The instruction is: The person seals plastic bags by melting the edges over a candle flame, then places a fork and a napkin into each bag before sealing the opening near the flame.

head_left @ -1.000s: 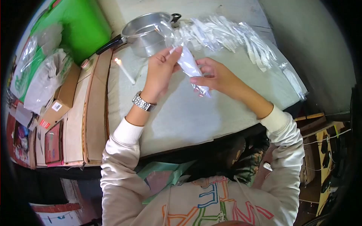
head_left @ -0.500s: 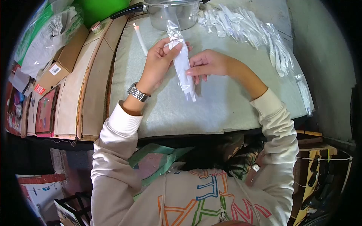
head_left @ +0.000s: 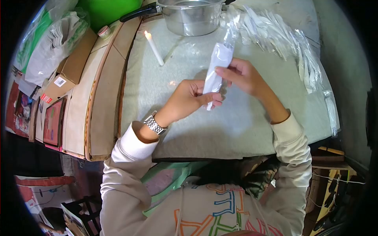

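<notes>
Over the cloth-covered table, both hands hold a slim clear plastic packet (head_left: pixel 217 59) with a folded white piece inside, perhaps a napkin. It tilts up and to the right, its loose clear end at the top. My left hand (head_left: pixel 189 98), with a metal watch on the wrist, is closed around the lower end. My right hand (head_left: pixel 246 78) pinches the packet's right edge near the middle between thumb and fingers. To the left of the packet a lit white candle (head_left: pixel 155 50) stands slightly tilted on the table.
Behind the candle is a metal pot (head_left: pixel 191 21) with a black handle. A row of similar clear packets (head_left: pixel 275 35) with white contents curves along the right side. At left, a cardboard box (head_left: pixel 73 65) and bagged white items (head_left: pixel 55 43) rest on a wooden ledge (head_left: pixel 96 114).
The packet has shifted right and now leans the other way. My left hand slid to its lower end, while my right hand moved to its upper half. The whole view has shifted slightly.
</notes>
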Demonstrator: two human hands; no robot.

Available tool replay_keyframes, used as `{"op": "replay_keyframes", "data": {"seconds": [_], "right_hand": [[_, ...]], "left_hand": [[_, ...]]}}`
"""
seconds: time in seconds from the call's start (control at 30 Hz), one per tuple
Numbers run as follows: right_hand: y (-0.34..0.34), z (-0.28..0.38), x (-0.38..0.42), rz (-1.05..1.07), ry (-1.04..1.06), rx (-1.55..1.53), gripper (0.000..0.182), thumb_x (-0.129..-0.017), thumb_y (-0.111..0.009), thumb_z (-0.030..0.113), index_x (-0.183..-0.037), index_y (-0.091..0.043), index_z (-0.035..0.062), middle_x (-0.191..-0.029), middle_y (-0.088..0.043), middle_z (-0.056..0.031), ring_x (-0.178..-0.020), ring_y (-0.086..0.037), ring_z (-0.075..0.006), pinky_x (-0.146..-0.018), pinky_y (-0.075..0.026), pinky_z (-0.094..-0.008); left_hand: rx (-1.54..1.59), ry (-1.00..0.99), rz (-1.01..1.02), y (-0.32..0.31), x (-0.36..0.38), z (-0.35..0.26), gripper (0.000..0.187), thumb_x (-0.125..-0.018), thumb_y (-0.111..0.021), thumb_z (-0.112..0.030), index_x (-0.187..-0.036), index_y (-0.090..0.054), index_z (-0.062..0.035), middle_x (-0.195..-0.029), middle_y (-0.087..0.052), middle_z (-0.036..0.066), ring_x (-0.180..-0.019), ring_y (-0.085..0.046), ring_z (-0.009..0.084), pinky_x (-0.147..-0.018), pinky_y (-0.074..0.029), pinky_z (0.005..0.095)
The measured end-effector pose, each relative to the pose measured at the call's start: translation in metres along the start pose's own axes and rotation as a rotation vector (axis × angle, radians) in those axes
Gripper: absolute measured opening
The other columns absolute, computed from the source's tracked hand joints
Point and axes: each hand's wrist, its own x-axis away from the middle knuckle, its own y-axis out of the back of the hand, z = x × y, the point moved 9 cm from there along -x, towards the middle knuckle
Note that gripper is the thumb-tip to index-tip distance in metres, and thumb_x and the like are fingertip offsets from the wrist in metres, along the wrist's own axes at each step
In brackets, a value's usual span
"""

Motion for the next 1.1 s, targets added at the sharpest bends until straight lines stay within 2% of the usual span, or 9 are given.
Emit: {"op": "replay_keyframes", "data": {"seconds": [0.13, 0.23, 0.33, 0.43, 0.53, 0.63, 0.77, 0.93, 1.1], "right_hand": [[0.015, -0.004, -0.002, -0.150, 0.027, -0.220, 0.034, -0.091, -0.055, 0.031, -0.108, -0.063, 0.0028, -0.086, -0.063, -0.0009, -0.074, -0.055, -0.0067, -0.067, -0.045, -0.0234], [0.017, -0.008, -0.004, -0.137, 0.035, -0.204, 0.035, -0.095, -0.045, 0.025, -0.117, -0.056, 0.0004, -0.093, -0.063, -0.0057, -0.077, -0.056, -0.0120, -0.069, -0.046, -0.0283], [0.016, -0.004, 0.000, -0.099, -0.005, -0.175, 0.036, -0.097, -0.043, 0.027, -0.116, -0.057, 0.0003, -0.095, -0.063, -0.0059, -0.079, -0.055, -0.0119, -0.070, -0.045, -0.0281], [0.020, -0.002, 0.000, -0.118, 0.046, -0.310, 0.038, -0.093, -0.050, 0.035, -0.112, -0.062, 0.0043, -0.086, -0.061, 0.0004, -0.072, -0.051, -0.0066, -0.063, -0.042, -0.0227], [0.029, 0.011, 0.005, -0.218, 0.208, -0.367, 0.039, -0.094, -0.049, 0.035, -0.111, -0.062, 0.0029, -0.083, -0.059, 0.0007, -0.069, -0.048, -0.0064, -0.062, -0.040, -0.0217], [0.033, 0.006, 0.004, -0.245, 0.160, -0.215, 0.039, -0.094, -0.049, 0.034, -0.110, -0.063, 0.0022, -0.083, -0.059, 0.0006, -0.067, -0.047, -0.0060, -0.060, -0.039, -0.0212], [0.032, 0.001, 0.003, -0.198, 0.109, -0.342, 0.034, -0.093, -0.051, 0.031, -0.107, -0.065, 0.0033, -0.080, -0.059, 0.0015, -0.063, -0.046, -0.0057, -0.056, -0.039, -0.0210], [0.023, 0.007, 0.005, -0.209, 0.077, -0.218, 0.029, -0.092, -0.053, 0.024, -0.106, -0.065, 0.0017, -0.080, -0.062, -0.0002, -0.060, -0.045, -0.0051, -0.053, -0.035, -0.0200], [0.011, 0.006, 0.006, -0.194, 0.070, -0.176, 0.022, -0.089, -0.057, 0.020, -0.101, -0.067, 0.0041, -0.079, -0.063, 0.0001, -0.060, -0.047, -0.0057, -0.054, -0.038, -0.0203]], "left_hand": [[0.028, -0.003, 0.017, -0.008, 0.002, 0.005, 0.018, -0.090, -0.058, -0.013, -0.098, -0.061, 0.0029, -0.088, -0.067, 0.007, -0.080, -0.063, 0.0106, -0.067, -0.048, 0.0226], [0.069, -0.019, 0.017, -0.011, 0.003, 0.004, 0.020, -0.091, -0.055, -0.013, -0.101, -0.060, 0.0033, -0.087, -0.067, 0.006, -0.080, -0.062, 0.0099, -0.067, -0.048, 0.0234], [0.099, -0.026, 0.026, -0.013, 0.004, 0.002, 0.021, -0.093, -0.053, -0.013, -0.105, -0.058, 0.0038, -0.092, -0.066, 0.008, -0.084, -0.063, 0.0120, -0.069, -0.048, 0.0243], [0.088, -0.026, 0.043, -0.014, 0.007, -0.005, 0.024, -0.095, -0.049, -0.014, -0.107, -0.057, 0.0042, -0.096, -0.066, 0.010, -0.088, -0.064, 0.0144, -0.072, -0.049, 0.0257], [0.117, -0.020, 0.074, -0.016, 0.007, -0.004, 0.027, -0.097, -0.044, -0.016, -0.111, -0.054, 0.0050, -0.101, -0.064, 0.012, -0.092, -0.064, 0.0173, -0.076, -0.050, 0.0272], [0.256, 0.043, 0.111, -0.020, 0.007, 0.000, 0.029, -0.098, -0.041, -0.016, -0.114, -0.052, 0.0054, -0.104, -0.063, 0.013, -0.095, -0.063, 0.0201, -0.080, -0.050, 0.0285], [0.421, 0.065, 0.184, -0.023, 0.007, -0.001, 0.038, -0.097, -0.044, -0.020, -0.124, -0.044, 0.0075, -0.113, -0.058, 0.019, -0.104, -0.060, 0.0264, -0.089, -0.048, 0.0338], [0.322, 0.042, 0.135, -0.024, 0.007, -0.007, 0.036, -0.095, -0.048, -0.017, -0.123, -0.046, 0.0058, -0.108, -0.061, 0.018, -0.098, -0.062, 0.0247, -0.086, -0.050, 0.0336], [0.307, 0.043, 0.060, -0.021, 0.006, -0.006, 0.032, -0.094, -0.050, -0.015, -0.119, -0.049, 0.0047, -0.101, -0.063, 0.015, -0.090, -0.065, 0.0217, -0.080, -0.053, 0.0322]]}}
